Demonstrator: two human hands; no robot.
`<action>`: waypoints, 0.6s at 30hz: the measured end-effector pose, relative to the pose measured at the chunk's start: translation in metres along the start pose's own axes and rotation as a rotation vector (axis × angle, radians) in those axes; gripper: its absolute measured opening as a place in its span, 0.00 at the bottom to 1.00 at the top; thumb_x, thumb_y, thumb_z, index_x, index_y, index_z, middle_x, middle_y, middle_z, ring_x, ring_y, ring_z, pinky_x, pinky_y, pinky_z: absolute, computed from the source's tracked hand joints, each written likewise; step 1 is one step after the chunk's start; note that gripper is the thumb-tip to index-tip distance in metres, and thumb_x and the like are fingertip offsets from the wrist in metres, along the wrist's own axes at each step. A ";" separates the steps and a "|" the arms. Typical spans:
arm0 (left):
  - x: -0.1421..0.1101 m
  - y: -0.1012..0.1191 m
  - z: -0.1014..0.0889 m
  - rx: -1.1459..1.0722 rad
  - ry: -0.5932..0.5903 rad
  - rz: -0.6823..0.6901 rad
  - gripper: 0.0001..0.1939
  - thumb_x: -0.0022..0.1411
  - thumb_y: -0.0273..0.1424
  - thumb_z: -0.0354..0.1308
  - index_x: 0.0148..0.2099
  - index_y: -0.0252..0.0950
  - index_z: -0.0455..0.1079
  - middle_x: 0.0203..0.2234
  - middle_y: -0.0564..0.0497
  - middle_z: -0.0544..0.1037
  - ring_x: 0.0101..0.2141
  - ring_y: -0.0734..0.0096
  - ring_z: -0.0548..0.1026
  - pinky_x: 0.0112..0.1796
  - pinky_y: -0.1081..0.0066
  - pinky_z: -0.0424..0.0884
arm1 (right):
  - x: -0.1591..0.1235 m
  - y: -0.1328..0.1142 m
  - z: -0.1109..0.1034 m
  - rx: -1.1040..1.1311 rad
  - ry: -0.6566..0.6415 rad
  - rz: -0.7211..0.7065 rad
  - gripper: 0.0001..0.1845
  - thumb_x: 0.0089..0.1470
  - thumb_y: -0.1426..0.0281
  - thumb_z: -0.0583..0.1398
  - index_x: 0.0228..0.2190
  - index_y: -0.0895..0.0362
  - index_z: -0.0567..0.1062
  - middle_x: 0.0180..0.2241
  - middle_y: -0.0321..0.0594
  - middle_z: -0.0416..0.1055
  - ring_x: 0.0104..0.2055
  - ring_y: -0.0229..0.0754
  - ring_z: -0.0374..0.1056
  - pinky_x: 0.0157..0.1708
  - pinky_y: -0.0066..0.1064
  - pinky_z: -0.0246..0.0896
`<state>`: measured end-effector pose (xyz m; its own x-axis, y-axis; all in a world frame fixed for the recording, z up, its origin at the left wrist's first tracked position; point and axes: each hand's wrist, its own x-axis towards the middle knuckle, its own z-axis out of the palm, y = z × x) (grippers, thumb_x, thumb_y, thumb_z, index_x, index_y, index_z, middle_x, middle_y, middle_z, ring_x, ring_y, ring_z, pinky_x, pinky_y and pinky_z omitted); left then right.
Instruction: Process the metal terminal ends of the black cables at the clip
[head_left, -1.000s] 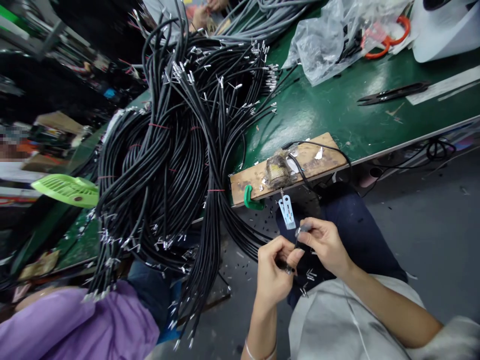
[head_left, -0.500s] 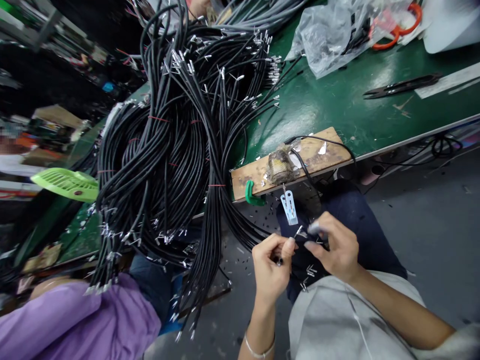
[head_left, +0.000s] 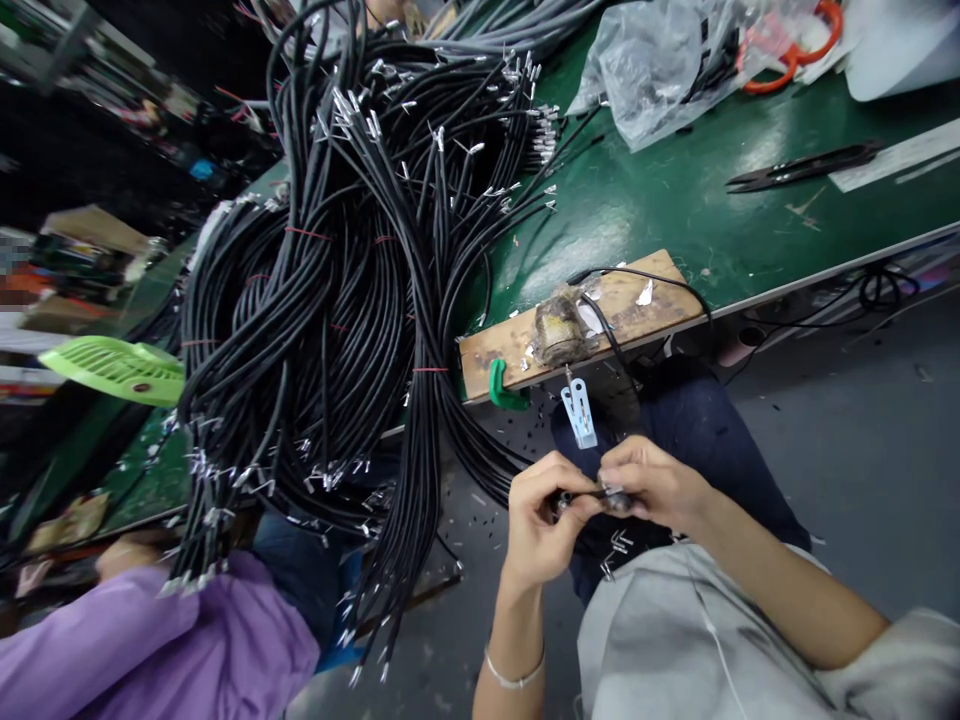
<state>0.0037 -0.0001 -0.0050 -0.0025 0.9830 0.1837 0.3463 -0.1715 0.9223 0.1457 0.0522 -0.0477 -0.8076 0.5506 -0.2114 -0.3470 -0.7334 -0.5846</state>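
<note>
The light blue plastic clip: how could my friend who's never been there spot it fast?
Start at the shiny green tabletop, then find the flat tan wooden board along its near edge. Just past the board, below the lumpy yellowish-brown bundle, is the light blue plastic clip. Its pale, straight clothespin shape sets it apart from the curved, bright green clamp to its left.

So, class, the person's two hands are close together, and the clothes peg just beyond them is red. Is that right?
Not quite: the clothes peg just beyond them is light blue, not red, as the head view shows. The left hand and right hand are indeed close together.
</note>
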 end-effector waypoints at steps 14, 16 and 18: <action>-0.005 0.007 -0.003 0.083 0.245 0.011 0.06 0.54 0.21 0.63 0.29 0.35 0.70 0.22 0.55 0.70 0.25 0.75 0.67 0.28 0.75 0.63 | 0.042 -0.049 0.005 -0.390 0.210 -0.302 0.25 0.50 0.53 0.62 0.15 0.60 0.68 0.16 0.31 0.59 0.21 0.31 0.52 0.22 0.27 0.45; -0.001 0.008 -0.002 0.095 0.239 -0.010 0.06 0.54 0.22 0.63 0.29 0.35 0.71 0.22 0.55 0.70 0.25 0.75 0.67 0.28 0.75 0.63 | 0.043 -0.046 0.007 -0.380 0.240 -0.328 0.25 0.50 0.54 0.62 0.15 0.59 0.66 0.16 0.29 0.56 0.21 0.31 0.50 0.22 0.27 0.44; 0.003 0.008 -0.002 0.109 0.215 -0.035 0.05 0.55 0.22 0.63 0.29 0.35 0.71 0.22 0.55 0.69 0.25 0.76 0.67 0.27 0.75 0.62 | 0.044 -0.045 0.008 -0.393 0.289 -0.342 0.25 0.50 0.55 0.63 0.14 0.59 0.64 0.16 0.28 0.53 0.20 0.31 0.48 0.21 0.27 0.41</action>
<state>0.0052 0.0010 0.0038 -0.2115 0.9497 0.2309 0.4418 -0.1178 0.8893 0.1224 0.1059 -0.0246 -0.4994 0.8561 -0.1326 -0.3169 -0.3230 -0.8918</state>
